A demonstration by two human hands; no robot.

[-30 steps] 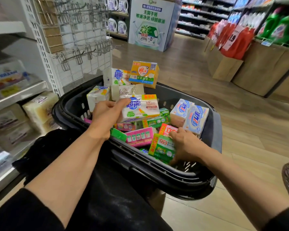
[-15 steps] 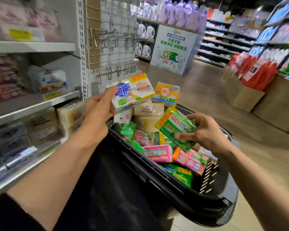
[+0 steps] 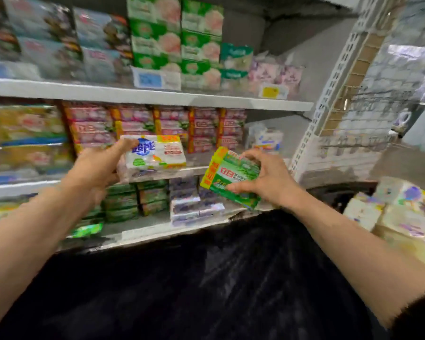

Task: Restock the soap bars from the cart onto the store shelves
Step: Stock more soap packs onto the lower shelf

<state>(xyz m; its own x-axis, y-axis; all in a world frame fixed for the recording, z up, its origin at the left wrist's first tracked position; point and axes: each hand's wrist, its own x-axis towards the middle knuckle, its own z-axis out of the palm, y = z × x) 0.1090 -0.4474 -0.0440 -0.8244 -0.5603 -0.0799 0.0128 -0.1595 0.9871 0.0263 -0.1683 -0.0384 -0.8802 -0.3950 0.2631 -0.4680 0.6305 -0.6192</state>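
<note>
My left hand (image 3: 96, 170) grips a white soap pack with a blue logo (image 3: 155, 154), held up in front of the middle shelf (image 3: 194, 169). My right hand (image 3: 268, 177) holds a green soap pack with a yellow strip (image 3: 231, 175), tilted, just right of the white one and in front of the shelf's edge. Stacks of pink soap packs (image 3: 157, 123) fill the back of that shelf. Only the cart's dark rim (image 3: 339, 192) and some pale soap bars (image 3: 388, 209) in it show at the right.
The upper shelf (image 3: 142, 94) carries green and blue boxes. Green (image 3: 135, 200) and purple (image 3: 192, 204) packs sit on the lower shelf. A white pegboard panel with hooks (image 3: 353, 94) stands at the shelves' right end. Dark clothing (image 3: 206, 278) covers the bottom of the view.
Both hands have lifted their soap packs out of the cart and swung left toward the shelves. The view has turned from the cart and aisle to face the shelving.
</note>
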